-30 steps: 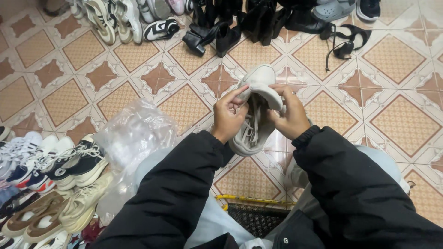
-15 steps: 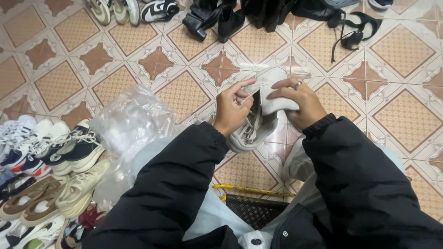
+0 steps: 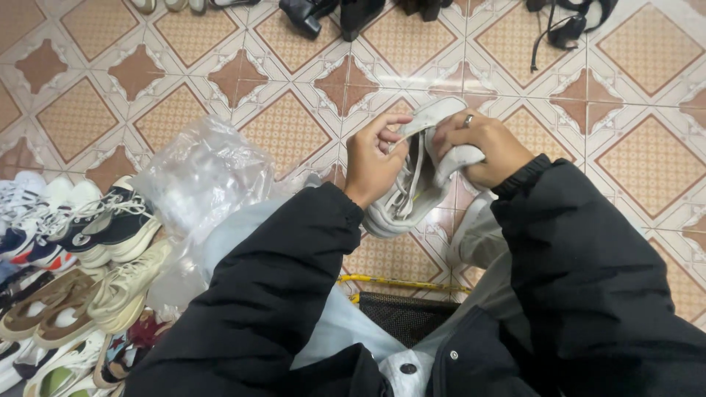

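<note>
I hold a pale grey-white sneaker (image 3: 409,192) over the tiled floor, its opening facing up. My left hand (image 3: 373,157) grips its left side, with the fingers curled at the collar. My right hand (image 3: 478,145), with a ring on one finger, clasps the upper right part and folds it over. Both arms wear black jacket sleeves. A second pale shoe (image 3: 473,239) lies partly hidden under my right forearm.
A crumpled clear plastic bag (image 3: 198,184) lies at my left. Several sneakers (image 3: 81,250) are lined up along the left edge. Black heeled shoes (image 3: 331,13) and strappy sandals (image 3: 570,26) stand at the top. A yellow-rimmed dark mesh basket (image 3: 408,309) sits below.
The view has tilted down, so the far shoes slid toward the top edge. My right hand has moved over the top of the sneaker and folded its upper part down.
</note>
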